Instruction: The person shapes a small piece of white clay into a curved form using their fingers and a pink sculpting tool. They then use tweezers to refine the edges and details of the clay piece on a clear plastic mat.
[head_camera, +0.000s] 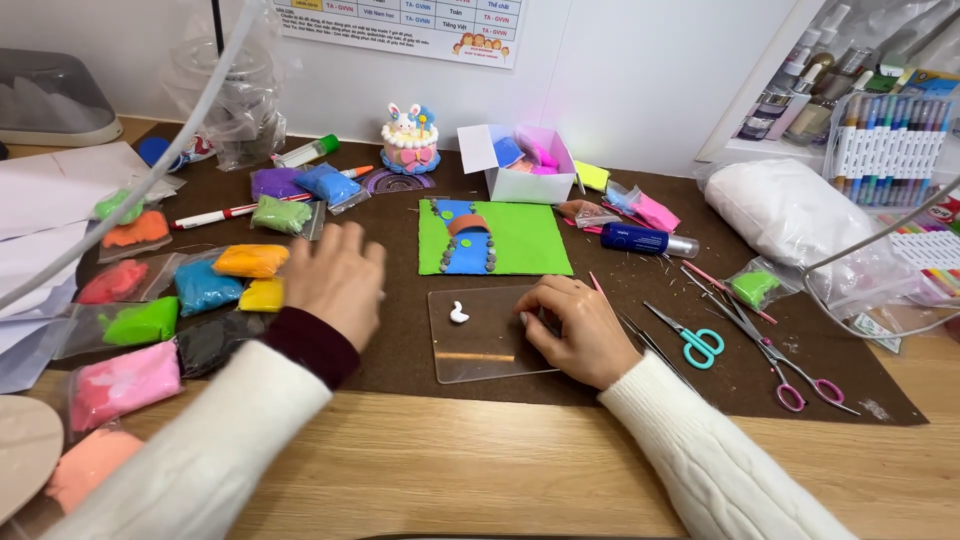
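Observation:
My left hand (338, 280) hovers over the brown mat, fingers loosely apart, holding nothing, beside the yellow (262, 295) and orange (250, 260) clay bags. My right hand (575, 325) rests on the right edge of a clear plastic sheet (480, 350), fingers curled; whether it pinches anything is hidden. A small white clay figure (459, 313) sits on the sheet's upper left. Beyond it lies a green clay board (525, 240) with a blue river, a brown bridge and grey stones.
Bags of coloured clay (140, 322) crowd the left of the brown mat (640, 385). Teal scissors (695, 342) and pink scissors (790, 375) lie at right. A white box (525, 180), a rabbit cake figure (410, 142), a blue tube (640, 240) and a white bag (790, 215) stand behind.

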